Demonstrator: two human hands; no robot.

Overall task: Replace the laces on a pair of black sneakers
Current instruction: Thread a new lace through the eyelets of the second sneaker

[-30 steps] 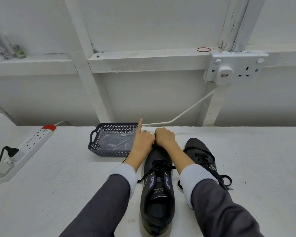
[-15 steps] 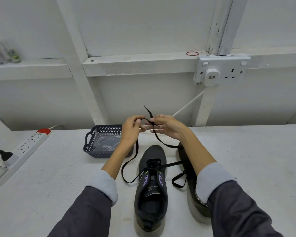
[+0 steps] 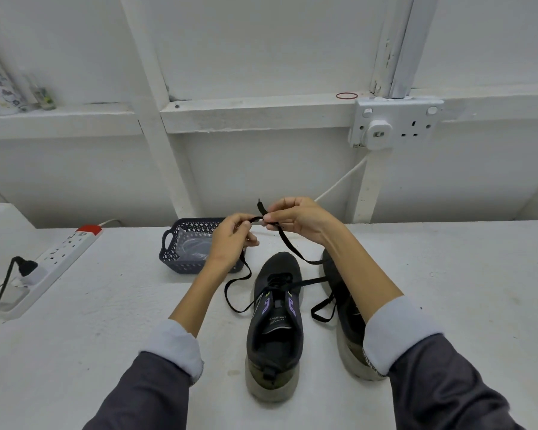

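Observation:
Two black sneakers stand on the white table, toes away from me. The left sneaker (image 3: 275, 324) has purple marks on its tongue and a black lace (image 3: 288, 242) threaded through its eyelets. The right sneaker (image 3: 345, 315) is partly hidden under my right forearm. Above the toes, my left hand (image 3: 230, 240) pinches one lace end and my right hand (image 3: 295, 220) pinches the other. The two ends meet between my fingertips, and slack loops hang down on both sides of the left shoe.
A dark perforated basket (image 3: 171, 243) with clear packets inside sits behind my left hand. A white power strip (image 3: 56, 259) with a black plug lies at the left. A wall socket (image 3: 395, 124) and white cable are behind, below a ledge.
A second ago both hands pressed down on the left shoe's toe. They have since risen with the lace ends, drawn them together above the shoe, and now hold them a bit higher.

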